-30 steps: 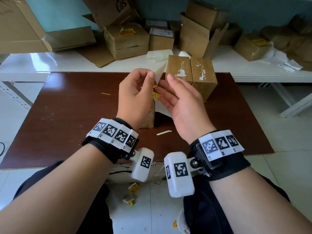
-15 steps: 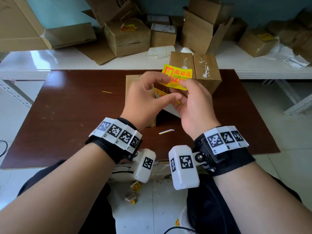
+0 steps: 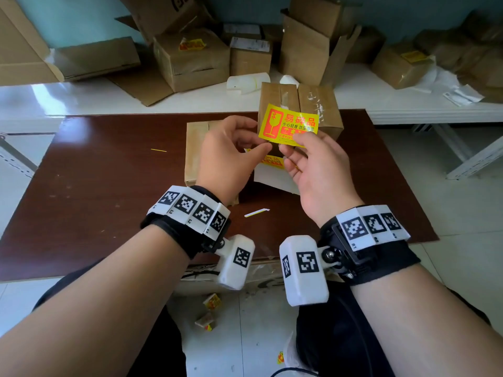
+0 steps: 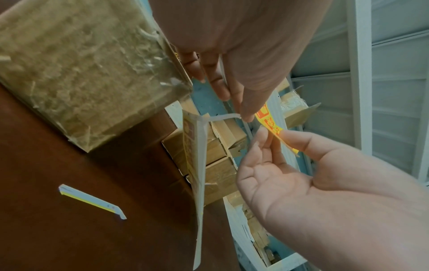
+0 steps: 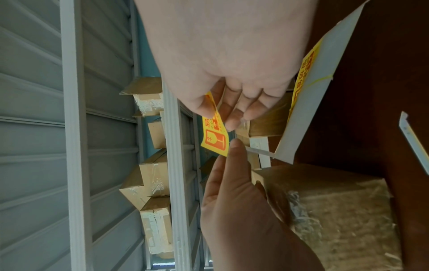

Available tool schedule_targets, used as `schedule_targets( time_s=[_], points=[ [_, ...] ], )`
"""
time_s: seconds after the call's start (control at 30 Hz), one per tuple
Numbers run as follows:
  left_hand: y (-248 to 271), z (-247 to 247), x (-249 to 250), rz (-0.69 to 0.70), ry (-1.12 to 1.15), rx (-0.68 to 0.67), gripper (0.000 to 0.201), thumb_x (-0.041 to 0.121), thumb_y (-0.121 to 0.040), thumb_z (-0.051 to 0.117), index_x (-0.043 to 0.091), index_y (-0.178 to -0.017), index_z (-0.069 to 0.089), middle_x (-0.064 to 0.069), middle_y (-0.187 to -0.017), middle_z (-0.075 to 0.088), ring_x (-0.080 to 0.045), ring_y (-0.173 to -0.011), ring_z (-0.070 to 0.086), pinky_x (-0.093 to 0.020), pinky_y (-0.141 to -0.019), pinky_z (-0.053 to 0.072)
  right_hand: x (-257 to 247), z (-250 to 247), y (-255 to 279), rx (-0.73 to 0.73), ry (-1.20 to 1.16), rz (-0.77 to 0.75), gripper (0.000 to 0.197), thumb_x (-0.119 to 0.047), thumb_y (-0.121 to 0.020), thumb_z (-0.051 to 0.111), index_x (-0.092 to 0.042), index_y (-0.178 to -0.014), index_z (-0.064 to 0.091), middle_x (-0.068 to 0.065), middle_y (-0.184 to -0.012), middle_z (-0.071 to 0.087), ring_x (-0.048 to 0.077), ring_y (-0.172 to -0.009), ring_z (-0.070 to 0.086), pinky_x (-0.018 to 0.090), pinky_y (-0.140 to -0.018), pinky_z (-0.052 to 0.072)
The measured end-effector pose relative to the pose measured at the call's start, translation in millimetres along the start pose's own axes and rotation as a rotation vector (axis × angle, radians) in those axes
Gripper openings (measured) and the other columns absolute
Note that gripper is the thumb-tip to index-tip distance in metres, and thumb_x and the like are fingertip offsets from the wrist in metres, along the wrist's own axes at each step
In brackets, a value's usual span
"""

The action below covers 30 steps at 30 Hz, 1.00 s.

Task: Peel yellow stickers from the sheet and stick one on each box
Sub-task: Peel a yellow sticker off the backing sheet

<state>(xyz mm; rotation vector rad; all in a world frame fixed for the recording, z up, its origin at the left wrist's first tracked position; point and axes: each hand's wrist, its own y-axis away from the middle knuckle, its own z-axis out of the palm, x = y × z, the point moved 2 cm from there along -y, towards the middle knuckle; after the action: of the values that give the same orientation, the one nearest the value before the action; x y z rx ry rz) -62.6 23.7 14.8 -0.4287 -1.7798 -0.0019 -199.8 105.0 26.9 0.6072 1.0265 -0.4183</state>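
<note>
A yellow sticker (image 3: 288,125) with red print is held up above the brown table (image 3: 95,186). My right hand (image 3: 295,144) pinches its lower right edge; the right wrist view shows the same sticker (image 5: 216,137) under my thumb. My left hand (image 3: 261,144) pinches a thin white strip of the sticker sheet (image 3: 272,174), which hangs below both hands and carries another yellow sticker. In the left wrist view the sheet (image 4: 197,165) dangles edge-on. One taped brown box (image 3: 196,148) lies under my left hand. A second box (image 3: 318,104) stands behind the sticker.
A white backing strip (image 3: 257,212) and a thin yellow sliver (image 3: 158,150) lie on the table. Several cardboard boxes are piled on the white shelf (image 3: 81,96) behind; two of them (image 3: 192,44) (image 3: 413,56) bear yellow stickers. Crumpled scraps (image 3: 212,302) lie on the floor.
A second ago both hands held the white sheet. Since then my right hand has pulled the yellow sticker up and to the right, away from the sheet.
</note>
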Motion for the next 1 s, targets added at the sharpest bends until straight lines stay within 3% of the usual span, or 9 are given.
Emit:
schedule_targets(
  time_s=[0.07,0.3,0.6,0.7,1.0],
  points=[
    [0,4,-1,0.001,0.015,-0.006,0.034,0.014,-0.088,0.087,0.015,-0.115,0.066,0.006,-0.086,0.081,-0.018,-0.086,0.077,-0.045,-0.087,0.062,-2,-4,0,0.001,0.008,0.001,0.013,-0.01,-0.106,0.069,-0.02,-0.113,0.074,0.002,-0.102,0.085,0.014,-0.088,0.08,0.025,-0.079,0.058],
    [0,11,-3,0.054,0.0,-0.016,0.027,0.011,-0.09,0.083,0.012,-0.113,0.069,0.006,-0.087,0.079,-0.003,-0.076,0.069,-0.021,-0.074,0.055,-5,-16,-6,0.074,0.08,-0.033,0.015,-0.009,-0.104,0.071,-0.022,-0.108,0.077,0.0,-0.096,0.083,0.012,-0.086,0.077,0.022,-0.073,0.058],
    [2,9,1,0.12,-0.029,-0.009,0.026,0.003,-0.089,0.078,0.011,-0.112,0.07,0.005,-0.086,0.075,0.005,-0.075,0.065,-0.01,-0.072,0.049,-1,-9,-7,0.101,0.12,0.013,0.008,-0.017,-0.099,0.082,-0.024,-0.099,0.079,-0.006,-0.089,0.081,0.01,-0.083,0.074,0.023,-0.075,0.056],
    [2,4,3,0.126,-0.041,-0.003,0.027,0.002,-0.089,0.078,0.007,-0.114,0.07,0.003,-0.087,0.075,0.008,-0.074,0.064,-0.008,-0.07,0.047,2,-4,-5,0.083,0.123,0.026,0.009,-0.016,-0.098,0.083,-0.024,-0.096,0.079,-0.002,-0.092,0.081,0.012,-0.082,0.071,0.026,-0.077,0.055],
    [2,5,0,0.131,-0.068,-0.029,0.018,0.005,-0.089,0.079,0.009,-0.105,0.072,0.001,-0.087,0.077,0.005,-0.076,0.066,-0.008,-0.071,0.047,0,-9,-5,0.104,0.066,0.016,0.008,-0.018,-0.1,0.081,-0.022,-0.096,0.074,0.003,-0.093,0.079,0.015,-0.086,0.076,0.028,-0.082,0.059]
  ],
)
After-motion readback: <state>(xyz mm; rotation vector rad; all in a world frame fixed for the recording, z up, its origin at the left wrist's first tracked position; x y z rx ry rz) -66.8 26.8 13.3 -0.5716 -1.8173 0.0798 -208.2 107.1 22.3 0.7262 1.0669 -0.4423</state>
